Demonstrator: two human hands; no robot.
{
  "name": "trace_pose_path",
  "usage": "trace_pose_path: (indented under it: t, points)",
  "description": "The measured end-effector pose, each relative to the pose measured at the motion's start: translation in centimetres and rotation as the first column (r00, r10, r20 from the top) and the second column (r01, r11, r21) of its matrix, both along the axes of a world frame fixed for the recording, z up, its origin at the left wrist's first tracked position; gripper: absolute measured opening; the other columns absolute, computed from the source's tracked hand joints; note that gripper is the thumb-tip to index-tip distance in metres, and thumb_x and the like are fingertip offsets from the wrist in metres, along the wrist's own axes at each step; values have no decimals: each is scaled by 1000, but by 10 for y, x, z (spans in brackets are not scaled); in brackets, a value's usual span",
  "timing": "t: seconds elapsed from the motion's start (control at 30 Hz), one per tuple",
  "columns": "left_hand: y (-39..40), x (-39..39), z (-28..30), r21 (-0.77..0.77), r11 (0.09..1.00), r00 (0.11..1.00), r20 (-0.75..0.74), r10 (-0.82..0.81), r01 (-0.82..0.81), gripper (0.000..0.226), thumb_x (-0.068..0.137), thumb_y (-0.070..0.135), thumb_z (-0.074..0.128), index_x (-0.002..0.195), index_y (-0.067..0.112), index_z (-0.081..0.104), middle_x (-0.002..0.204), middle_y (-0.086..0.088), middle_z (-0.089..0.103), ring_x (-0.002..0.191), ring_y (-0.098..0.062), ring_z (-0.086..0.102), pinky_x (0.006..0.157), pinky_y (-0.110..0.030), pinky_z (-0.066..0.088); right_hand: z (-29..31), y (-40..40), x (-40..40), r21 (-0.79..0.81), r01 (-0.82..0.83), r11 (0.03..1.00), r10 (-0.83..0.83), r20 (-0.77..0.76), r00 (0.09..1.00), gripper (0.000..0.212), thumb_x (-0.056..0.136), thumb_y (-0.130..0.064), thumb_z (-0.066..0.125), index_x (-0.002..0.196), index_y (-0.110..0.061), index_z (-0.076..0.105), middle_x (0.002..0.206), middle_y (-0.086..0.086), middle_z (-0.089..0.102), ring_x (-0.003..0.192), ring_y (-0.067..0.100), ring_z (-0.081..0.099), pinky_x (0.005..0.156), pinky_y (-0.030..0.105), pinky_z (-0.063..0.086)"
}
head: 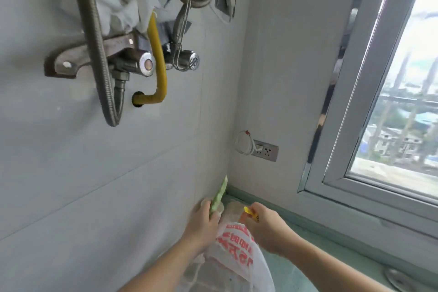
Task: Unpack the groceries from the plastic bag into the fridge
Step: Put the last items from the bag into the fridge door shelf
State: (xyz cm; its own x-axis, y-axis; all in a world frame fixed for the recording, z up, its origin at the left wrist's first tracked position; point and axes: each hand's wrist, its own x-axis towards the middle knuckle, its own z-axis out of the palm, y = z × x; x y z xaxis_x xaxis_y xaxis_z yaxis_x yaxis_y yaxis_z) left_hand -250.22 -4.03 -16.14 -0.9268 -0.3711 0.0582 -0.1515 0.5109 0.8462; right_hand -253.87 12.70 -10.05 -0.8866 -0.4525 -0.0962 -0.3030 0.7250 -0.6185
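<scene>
A white plastic bag (pixel 237 251) with red print sits on the green counter (pixel 291 275) in the corner, low in the head view. My left hand (pixel 201 223) grips a pale green packet (pixel 219 195) that sticks up along the wall. Behind that packet there seems to be a pale cup-like item, partly hidden. My right hand (pixel 265 225) pinches a small yellow item (pixel 251 212) just above the bag's mouth. A beige wrapped item (pixel 234 208) lies between the two hands. No fridge is in view.
Grey tiled walls meet in a corner behind the bag. Metal hoses, valves (pixel 145 64) and a yellow pipe (pixel 158 54) hang on the left wall overhead. A wall socket (pixel 264 150) with a coiled white cord sits above the counter. A window (pixel 403 102) fills the right side.
</scene>
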Motion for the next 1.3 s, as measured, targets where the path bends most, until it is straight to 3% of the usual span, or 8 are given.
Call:
trace_pose_path:
  t: [0.13, 0.3, 0.43, 0.5, 0.6, 0.77, 1.03, 1.3]
  points:
    - [-11, 1, 7, -10, 999, 999, -18, -33, 33, 25, 101, 38, 37, 111, 20, 53, 95, -3, 60, 77, -14, 52, 62, -25, 40, 14, -3, 15, 21, 41, 999, -41, -26, 999, 21, 90, -40, 42, 99, -22, 47, 91, 2, 64, 84, 22, 63, 76, 42, 51]
    - [-10, 11, 12, -77, 995, 998, -11, -66, 65, 34, 96, 52, 36, 95, 26, 58, 92, -1, 63, 86, -21, 61, 74, -36, 47, 26, 7, 29, -8, 77, 997, -77, -104, 992, 13, 99, -26, 37, 90, -19, 43, 78, -5, 52, 60, 10, 44, 51, 24, 35]
    - [-6, 15, 19, -95, 989, 994, -10, -113, 112, 50, 80, 68, 25, 87, 31, 56, 83, 2, 66, 79, -21, 63, 79, -46, 56, 32, 28, 30, -55, 120, 991, -127, -166, 978, 26, 99, -39, 41, 80, -25, 52, 68, -9, 52, 56, 9, 43, 53, 23, 37]
    - [3, 17, 30, -142, 980, 990, -15, -141, 137, 43, 87, 63, 26, 94, 32, 55, 82, 3, 66, 78, -20, 64, 80, -47, 55, 34, 46, 32, -58, 147, 987, -156, -193, 969, 30, 98, -43, 41, 87, -21, 57, 68, -7, 54, 57, 11, 44, 54, 24, 38]
    - [33, 23, 55, -186, 959, 974, -38, -223, 212, 28, 100, 44, 33, 107, 26, 54, 82, 4, 63, 74, -14, 59, 70, -33, 50, 37, 83, 41, -90, 222, 971, -238, -253, 938, 46, 97, -49, 40, 79, -8, 49, 65, -1, 50, 58, 17, 40, 55, 29, 36]
    - [118, 23, 81, -191, 906, 916, -64, -395, 377, 26, 99, 42, 42, 87, 22, 55, 73, -1, 64, 64, -17, 56, 67, -35, 48, 44, 176, 78, -134, 357, 925, -381, -290, 878, 42, 95, -45, 46, 67, -14, 40, 60, -3, 45, 55, 15, 36, 53, 30, 32]
    - [342, 75, 107, -255, 692, 704, -55, -708, 676, 25, 98, 38, 45, 87, 19, 59, 77, -1, 63, 70, -21, 55, 65, -35, 44, 63, 377, 213, -203, 633, 747, -664, -287, 691, 32, 94, -30, 50, 71, -9, 53, 66, 4, 59, 66, 21, 52, 64, 32, 40]
    - [610, 220, 126, -284, 286, 267, -105, -958, 915, 25, 95, 39, 53, 82, 19, 60, 65, 3, 60, 61, -17, 53, 62, -32, 46, 71, 578, 436, -265, 913, 311, -937, -245, 249, 35, 98, -35, 45, 84, -8, 62, 72, 5, 64, 68, 19, 56, 64, 31, 42]
